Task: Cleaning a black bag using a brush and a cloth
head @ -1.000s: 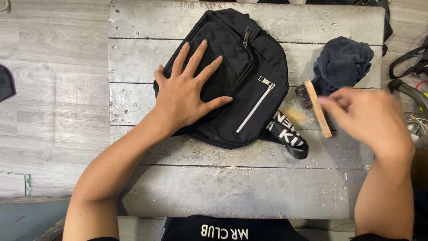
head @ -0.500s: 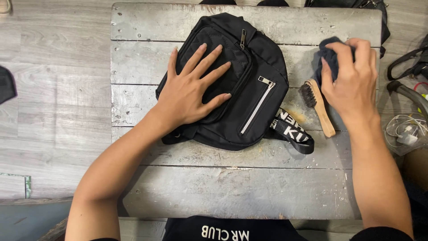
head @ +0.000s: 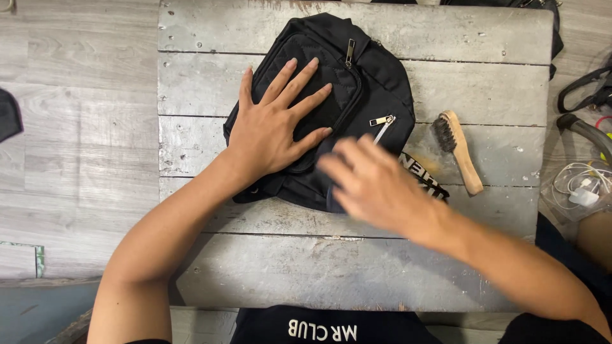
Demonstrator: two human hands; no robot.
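Note:
A black quilted sling bag lies on a weathered grey plank table. My left hand rests flat on the bag's front pocket with its fingers spread. My right hand is motion-blurred over the bag's lower right corner, beside the silver zip pull. A bit of dark blue cloth shows under its palm. The bag's printed strap pokes out just right of that hand. A wooden-handled brush with dark bristles lies on the table to the right of the bag, untouched.
White cables in a clear pouch and black straps lie on the floor to the right of the table. A dark object sits at the left edge on the grey wood floor.
My right hand left the brush, picked up the dark blue cloth at the table's right, and carried it left onto the bag. The left hand stayed pressed on the bag.

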